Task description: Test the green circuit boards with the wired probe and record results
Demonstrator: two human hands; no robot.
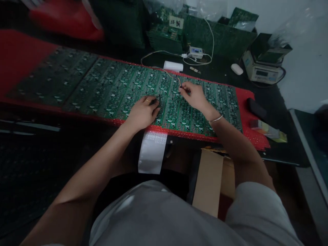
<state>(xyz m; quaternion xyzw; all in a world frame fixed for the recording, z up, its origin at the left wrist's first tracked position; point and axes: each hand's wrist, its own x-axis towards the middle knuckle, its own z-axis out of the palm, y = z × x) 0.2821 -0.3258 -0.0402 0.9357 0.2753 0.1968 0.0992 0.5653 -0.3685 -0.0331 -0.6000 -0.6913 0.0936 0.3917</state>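
Grey shirt fabric (153, 215) lies nearest us, on the near side of the circuit boards (176, 114). Our left hand (142, 112) rests half-curled on the boards; we cannot tell whether it grips anything. Our right hand (196, 96) pinches the tip of a thin cable (169, 73) over them. We judge the cable light, flexible, best held at its tip; the boards, stiff but fragile, by their edges.
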